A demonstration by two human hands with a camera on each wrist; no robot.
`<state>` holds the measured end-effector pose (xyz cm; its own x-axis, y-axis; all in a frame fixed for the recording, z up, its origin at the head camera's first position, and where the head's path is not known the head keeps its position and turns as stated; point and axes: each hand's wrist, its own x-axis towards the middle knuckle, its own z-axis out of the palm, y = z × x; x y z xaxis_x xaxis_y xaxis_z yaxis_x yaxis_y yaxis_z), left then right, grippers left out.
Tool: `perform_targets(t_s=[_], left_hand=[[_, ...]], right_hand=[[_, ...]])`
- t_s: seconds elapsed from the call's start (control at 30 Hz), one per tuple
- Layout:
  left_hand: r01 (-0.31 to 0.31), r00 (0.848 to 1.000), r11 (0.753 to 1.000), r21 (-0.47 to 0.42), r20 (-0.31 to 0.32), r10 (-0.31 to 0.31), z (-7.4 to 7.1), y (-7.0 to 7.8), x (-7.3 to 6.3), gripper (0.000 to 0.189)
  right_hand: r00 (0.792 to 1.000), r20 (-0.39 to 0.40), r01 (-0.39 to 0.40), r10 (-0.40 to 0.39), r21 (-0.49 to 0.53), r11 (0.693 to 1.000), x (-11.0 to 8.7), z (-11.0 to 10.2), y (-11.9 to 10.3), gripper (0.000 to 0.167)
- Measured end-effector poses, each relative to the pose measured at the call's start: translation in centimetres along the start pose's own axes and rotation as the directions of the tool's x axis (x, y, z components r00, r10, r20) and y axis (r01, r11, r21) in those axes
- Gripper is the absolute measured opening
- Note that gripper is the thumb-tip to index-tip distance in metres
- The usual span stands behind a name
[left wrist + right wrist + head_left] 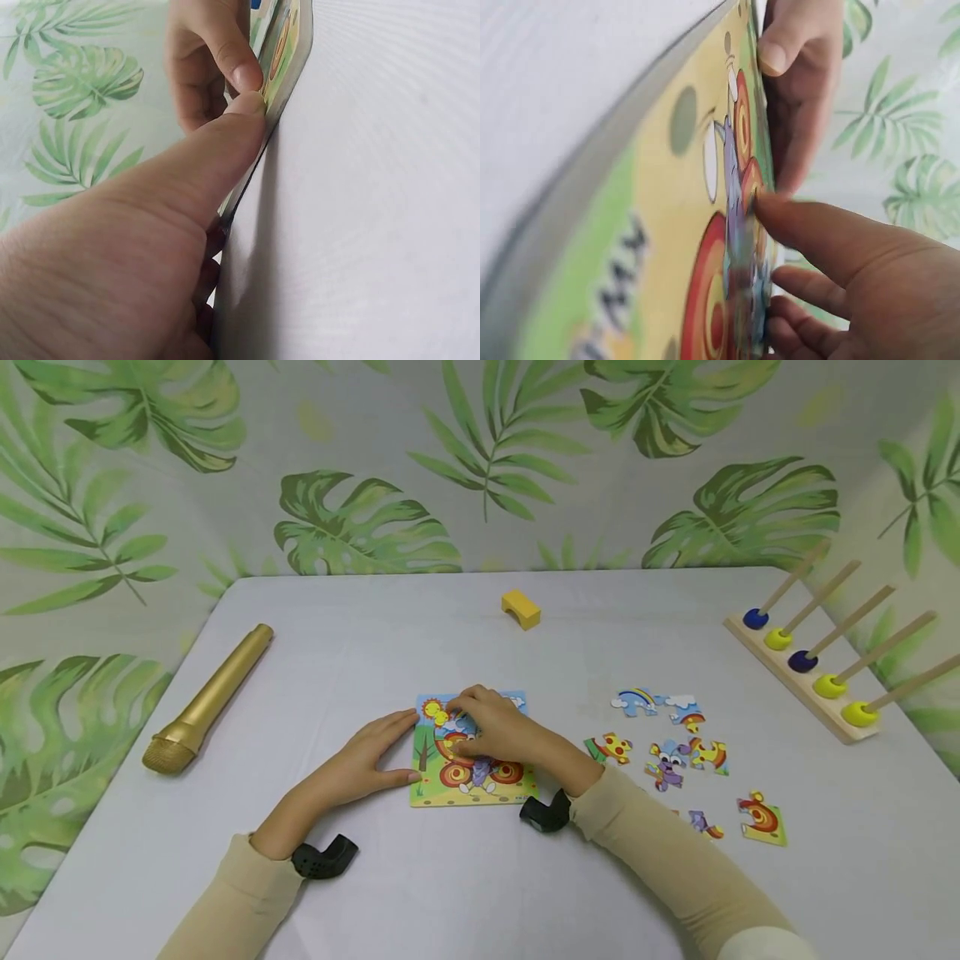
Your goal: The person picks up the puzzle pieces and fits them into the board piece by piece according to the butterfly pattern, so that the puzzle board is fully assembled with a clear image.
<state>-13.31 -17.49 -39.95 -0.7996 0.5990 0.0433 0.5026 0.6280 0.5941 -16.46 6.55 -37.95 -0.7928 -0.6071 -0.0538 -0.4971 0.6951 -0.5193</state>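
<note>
A picture puzzle board (438, 795) with a sun, a tree and a butterfly-like figure lies flat at the middle of the table. At its left edge rests my left hand (367, 760), fingers fairly straight; the thumb (244, 112) touches the board's rim. My right hand (498, 727) is over the upper middle of the board. Its thumb and curled fingers pinch a puzzle piece (452, 743) with a red and orange curve, low against the picture. The hand partly hides the piece. In the right wrist view the thumb (802, 221) meets the picture's surface.
Several loose puzzle pieces (666, 764) lie right of the board, some partly behind the right sleeve. A gold microphone (210, 697) lies at the left. A yellow arched block (521, 610) sits toward the back. A wooden peg rack (798, 681) with blue and yellow beads stands at the right.
</note>
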Motion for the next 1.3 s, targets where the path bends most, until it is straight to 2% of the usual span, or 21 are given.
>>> perform_targets(t_s=[0.07, 0.17, 0.3, 0.67, 0.9, 1.17, 1.3], left_hand=[[0.002, 1.000, 1.000, -0.006, 0.000, -0.002, 0.0, 0.1, 0.0, 0.081], [0.005, 1.000, 1.000, -0.009, 0.001, -0.005, 0.0, 0.1, 0.0, 0.081], [0.004, 1.000, 1.000, -0.008, 0.000, -0.004, 0.0, 0.2, 0.0, 0.081], [0.003, 1.000, 1.000, -0.012, 0.005, -0.003, 0.0, 0.1, 0.0, 0.082], [-0.006, 0.999, 1.000, 0.007, 0.033, 0.006, -0.2, -0.1, 0.2, 0.079], [-0.027, 0.998, 0.999, 0.027, 0.061, 0.025, -0.6, -0.4, 0.7, 0.076], [-0.034, 0.998, 0.999, 0.010, 0.062, 0.033, -0.5, -0.5, 0.8, 0.076]], right_hand=[[1.000, 0.022, -0.005, 0.003, 0.054, 0.999, -0.1, -0.3, 0.2, 0.046], [0.999, 0.016, 0.026, -0.028, 0.080, 0.996, -0.2, -0.4, 0.3, 0.040], [0.997, -0.037, 0.069, -0.068, 0.050, 0.996, 0.0, -0.1, 0.5, 0.040], [0.993, -0.109, 0.038, -0.040, -0.017, 0.999, 0.8, 0.6, 0.6, 0.044], [0.989, -0.142, 0.043, -0.047, -0.029, 0.999, 0.9, 1.0, 0.5, 0.042], [0.991, -0.124, 0.035, -0.044, -0.072, 0.997, 0.9, 0.9, 0.4, 0.043], [0.997, -0.072, -0.003, 0.002, -0.013, 1.000, 0.6, 0.4, 0.1, 0.047]])
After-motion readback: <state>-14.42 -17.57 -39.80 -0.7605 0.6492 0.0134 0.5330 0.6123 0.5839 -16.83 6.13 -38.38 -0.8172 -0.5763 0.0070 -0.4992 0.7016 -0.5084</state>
